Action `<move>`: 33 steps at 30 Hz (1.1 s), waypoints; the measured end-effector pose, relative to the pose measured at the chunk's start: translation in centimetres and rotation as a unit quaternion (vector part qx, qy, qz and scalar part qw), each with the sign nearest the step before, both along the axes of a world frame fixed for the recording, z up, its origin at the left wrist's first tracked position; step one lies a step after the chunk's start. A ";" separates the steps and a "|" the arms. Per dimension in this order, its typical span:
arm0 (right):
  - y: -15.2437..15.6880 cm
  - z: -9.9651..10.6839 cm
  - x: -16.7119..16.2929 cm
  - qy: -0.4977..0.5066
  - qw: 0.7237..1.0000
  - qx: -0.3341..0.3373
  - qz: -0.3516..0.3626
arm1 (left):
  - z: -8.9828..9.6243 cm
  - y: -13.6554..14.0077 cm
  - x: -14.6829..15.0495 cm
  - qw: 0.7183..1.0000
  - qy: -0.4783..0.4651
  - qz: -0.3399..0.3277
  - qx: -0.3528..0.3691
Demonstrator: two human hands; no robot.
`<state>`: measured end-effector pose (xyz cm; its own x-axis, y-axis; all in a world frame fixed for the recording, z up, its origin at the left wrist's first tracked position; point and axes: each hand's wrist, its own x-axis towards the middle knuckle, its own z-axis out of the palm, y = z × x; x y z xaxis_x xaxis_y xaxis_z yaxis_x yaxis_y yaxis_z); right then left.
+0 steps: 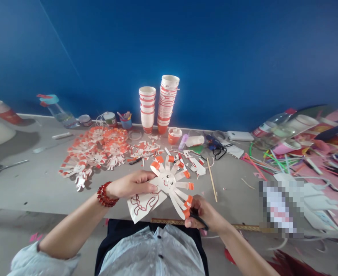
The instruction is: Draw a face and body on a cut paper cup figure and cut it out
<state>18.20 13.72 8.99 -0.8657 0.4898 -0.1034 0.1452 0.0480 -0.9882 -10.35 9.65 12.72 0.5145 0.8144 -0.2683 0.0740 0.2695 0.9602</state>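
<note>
In the head view my left hand (137,184) is closed on a cut-open paper cup (167,181) with a smiling face drawn on its white base. Its side is cut into several strips that fan out, with curled orange ends. A white piece with a dark red line drawing (146,205) lies just under the left hand; I cannot tell whether the fingers grip it too. My right hand (205,215) is closed round black-handled scissors (198,219) beside the lowest strips. The fingers and the strip ends hide the blades.
Behind lie a pile of orange-and-white cut cups (100,143) and paper scraps (146,149). Two stacks of paper cups (169,101) stand by the blue wall. A wooden stick (211,180) and a glue gun (214,143) are to the right, other scissors (5,167) far left.
</note>
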 end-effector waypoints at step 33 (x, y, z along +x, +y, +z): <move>-0.1 -1.6 -0.1 0.014 0.999 -0.024 -0.019 | 0.9 0.5 0.4 0.980 0.121 -0.036 0.155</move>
<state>18.05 13.65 7.39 -0.8496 0.5174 -0.1026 0.1178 -0.0036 -0.9930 -9.91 10.13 13.64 0.5259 0.8397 -0.1353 0.3185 -0.0469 0.9468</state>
